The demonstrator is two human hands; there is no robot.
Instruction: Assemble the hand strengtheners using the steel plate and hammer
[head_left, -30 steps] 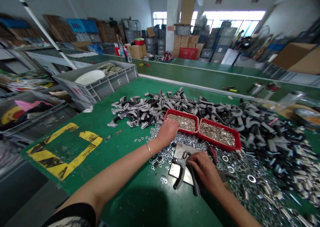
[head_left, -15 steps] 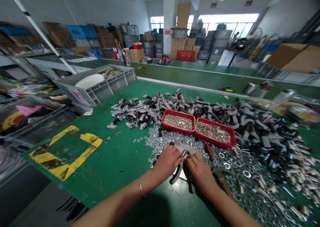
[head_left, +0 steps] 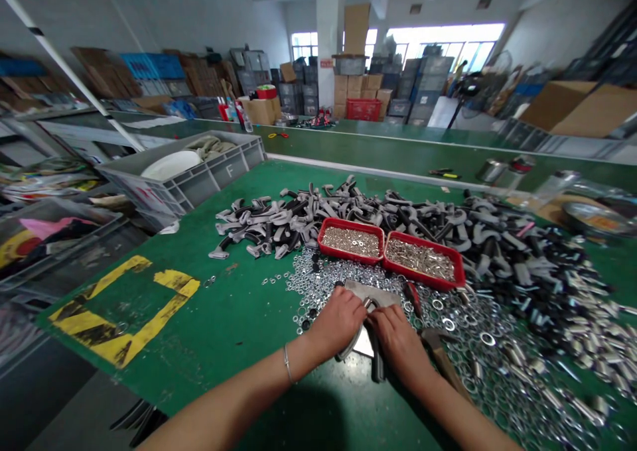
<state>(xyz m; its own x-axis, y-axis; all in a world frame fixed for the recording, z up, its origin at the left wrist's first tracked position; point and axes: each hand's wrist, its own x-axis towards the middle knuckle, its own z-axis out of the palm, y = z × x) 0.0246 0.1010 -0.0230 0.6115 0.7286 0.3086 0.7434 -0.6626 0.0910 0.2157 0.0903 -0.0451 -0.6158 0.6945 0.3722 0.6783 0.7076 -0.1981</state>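
My left hand [head_left: 339, 322] and my right hand [head_left: 402, 341] meet over a metal plate [head_left: 371, 292] on the green table. Between them is a curved grey-and-black handle piece [head_left: 378, 363] with two arms pointing toward me and a shiny metal part at its top. The left fingers are closed around the top and left arm of this piece. Pinched fingers of the right hand press at its top right; whether a smaller part is between them is hidden. A hammer [head_left: 442, 355] lies right of my right hand, and a red-handled tool [head_left: 412, 298] lies just beyond.
Two red trays [head_left: 424, 279] of small metal parts stand ahead, with loose washers [head_left: 323, 275] around them. Behind lies a heap of grey-and-black handles [head_left: 298, 219]. Metal sleeves [head_left: 597, 351] spread at right. A grey crate [head_left: 219, 172] stands at far left.
The view has shifted slightly. My left hand has wrapped further over the handle piece, covering more of its left arm. My right hand stays at its top.
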